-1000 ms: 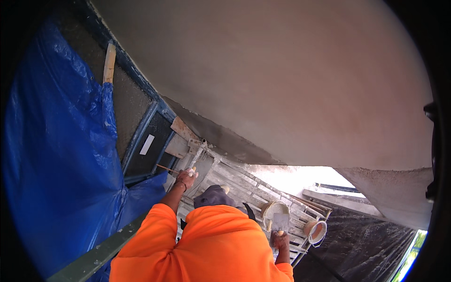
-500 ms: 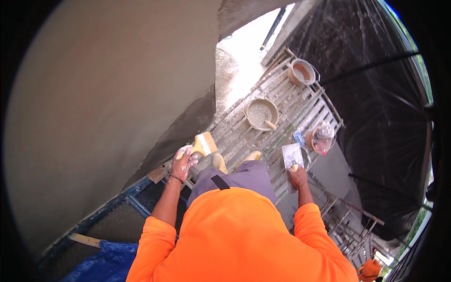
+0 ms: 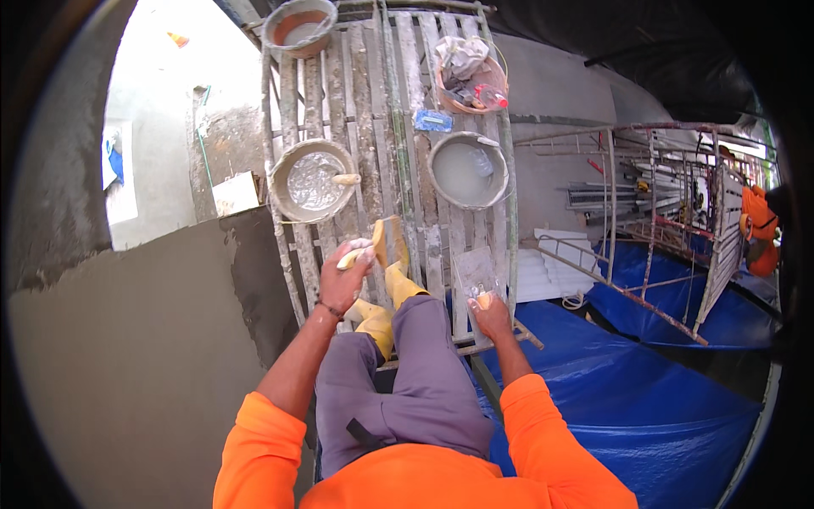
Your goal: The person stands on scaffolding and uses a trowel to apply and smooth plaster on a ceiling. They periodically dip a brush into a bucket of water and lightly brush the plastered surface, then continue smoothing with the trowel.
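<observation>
My left hand (image 3: 342,278) is closed around the yellow handle of a wide paintbrush (image 3: 381,244), its bristle end turned edge-on above my yellow boots (image 3: 398,288). On the other side, my right hand (image 3: 492,319) grips a flat rectangular plastering trowel (image 3: 476,265) by its handle, low over the planks. Ahead of the brush stands a bucket (image 3: 278,192) of wet grey mix, with a light-coloured tool handle (image 3: 346,179) sticking out over its rim. A second bucket (image 3: 435,180), holding cloudy water, stands ahead of the trowel.
I stand on a slatted plank platform (image 3: 363,93). A wall with damp plaster (image 3: 153,339) runs along the left. Farther ahead are another bucket (image 3: 273,36), a blue packet (image 3: 432,120) and a bucket of rubbish (image 3: 449,102). Scaffolding (image 3: 610,187), blue tarpaulin (image 3: 585,399) and a person in orange (image 3: 761,220) lie right.
My view has swung to the right, bringing the tarpaulin, scaffolding and water bucket into sight. The brush has turned from broadside to edge-on. Both hands keep their tools.
</observation>
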